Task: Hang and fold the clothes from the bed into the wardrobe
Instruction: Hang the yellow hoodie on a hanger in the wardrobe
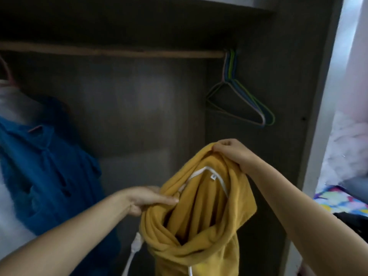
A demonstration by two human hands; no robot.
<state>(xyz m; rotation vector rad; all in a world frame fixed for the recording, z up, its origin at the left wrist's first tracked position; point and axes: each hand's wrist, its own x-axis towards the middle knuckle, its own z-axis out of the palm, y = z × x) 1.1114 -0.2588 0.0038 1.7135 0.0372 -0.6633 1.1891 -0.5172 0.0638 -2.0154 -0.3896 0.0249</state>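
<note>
While both hands [151, 198] [231, 152] grip the yellow hoodie [199, 206]; empty hangers [239, 96] right on rail [119, 51], blue shirt [45, 156] left

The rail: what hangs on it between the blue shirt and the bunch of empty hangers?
Nothing. In the head view, the rail runs bare from the blue shirt to the empty hangers.
</note>
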